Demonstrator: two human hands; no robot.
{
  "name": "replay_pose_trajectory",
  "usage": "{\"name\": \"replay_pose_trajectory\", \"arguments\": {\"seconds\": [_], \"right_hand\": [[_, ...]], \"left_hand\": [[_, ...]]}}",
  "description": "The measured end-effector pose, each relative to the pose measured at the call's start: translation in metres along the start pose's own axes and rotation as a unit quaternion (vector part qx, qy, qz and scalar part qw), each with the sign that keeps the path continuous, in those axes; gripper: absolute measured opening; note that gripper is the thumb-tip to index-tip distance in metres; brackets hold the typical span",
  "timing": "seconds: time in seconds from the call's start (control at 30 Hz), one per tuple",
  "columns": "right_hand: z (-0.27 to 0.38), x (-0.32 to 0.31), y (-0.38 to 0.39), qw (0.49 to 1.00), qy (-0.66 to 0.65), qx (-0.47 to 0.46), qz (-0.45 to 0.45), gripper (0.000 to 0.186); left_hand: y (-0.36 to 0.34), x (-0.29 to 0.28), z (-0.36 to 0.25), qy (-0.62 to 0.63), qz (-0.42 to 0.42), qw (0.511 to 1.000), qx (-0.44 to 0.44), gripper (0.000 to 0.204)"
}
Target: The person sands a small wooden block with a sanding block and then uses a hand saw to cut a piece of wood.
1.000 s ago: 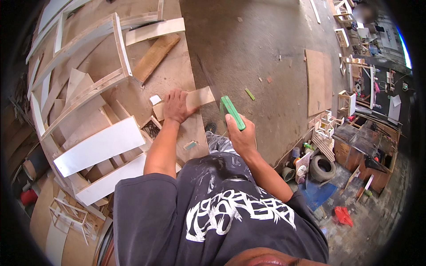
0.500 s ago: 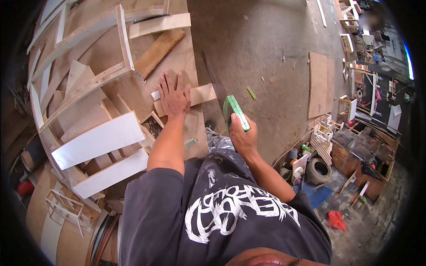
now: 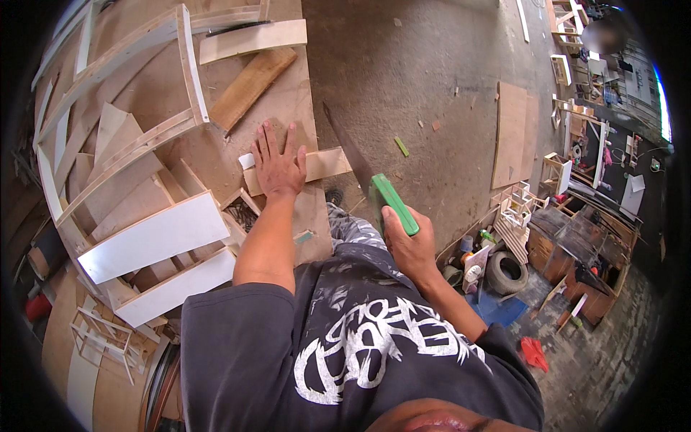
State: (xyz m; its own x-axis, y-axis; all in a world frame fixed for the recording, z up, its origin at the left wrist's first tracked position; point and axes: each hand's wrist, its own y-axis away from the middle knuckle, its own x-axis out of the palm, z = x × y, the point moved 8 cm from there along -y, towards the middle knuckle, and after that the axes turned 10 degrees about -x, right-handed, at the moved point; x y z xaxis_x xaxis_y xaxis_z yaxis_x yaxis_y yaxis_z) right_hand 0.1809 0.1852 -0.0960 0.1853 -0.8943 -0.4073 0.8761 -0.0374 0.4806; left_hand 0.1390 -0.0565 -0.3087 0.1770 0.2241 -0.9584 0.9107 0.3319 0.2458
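My left hand (image 3: 279, 167) lies flat with fingers spread on a short wooden board (image 3: 327, 164), pressing it against the wooden worktable (image 3: 291, 90). The board's right end juts out past the table edge. My right hand (image 3: 409, 237) is wrapped round the green handle of a handsaw (image 3: 354, 157). Its thin dark blade slants up and left, crossing close by the board's overhanging end; whether the teeth touch the wood I cannot tell. Beyond my left fingers rests a brown wooden plank (image 3: 253, 85), with a paler board (image 3: 253, 40) above it.
A white-edged wooden frame (image 3: 188, 68) covers the table's left part. Two white panels (image 3: 155, 237) lie near my left arm. On the floor to the right are a plywood sheet (image 3: 509, 137), a tyre (image 3: 507, 272), a red bag (image 3: 533, 353) and a small green strip (image 3: 401, 147).
My right hand has drawn the saw down and to the right, toward my body. My left hand stays pressed on the board, and the whole view has shifted slightly.
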Motion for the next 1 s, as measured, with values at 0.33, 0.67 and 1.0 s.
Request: {"name": "replay_pose_trajectory", "arguments": {"seconds": [0.33,0.67,1.0], "right_hand": [[-0.009,-0.017,0.009,0.997,-0.062,0.04,-0.012,0.036],[-0.002,-0.013,0.012,0.993,-0.093,0.064,-0.015,0.036],[-0.019,-0.009,0.002,0.997,-0.067,0.034,-0.017,0.034]], "left_hand": [[0.0,-0.002,0.0,-0.017,0.006,1.0,-0.008,0.062],[0.003,-0.007,-0.002,-0.012,-0.004,1.0,0.003,0.062],[0.003,-0.002,0.001,-0.021,0.0,1.0,-0.004,0.061]]}}
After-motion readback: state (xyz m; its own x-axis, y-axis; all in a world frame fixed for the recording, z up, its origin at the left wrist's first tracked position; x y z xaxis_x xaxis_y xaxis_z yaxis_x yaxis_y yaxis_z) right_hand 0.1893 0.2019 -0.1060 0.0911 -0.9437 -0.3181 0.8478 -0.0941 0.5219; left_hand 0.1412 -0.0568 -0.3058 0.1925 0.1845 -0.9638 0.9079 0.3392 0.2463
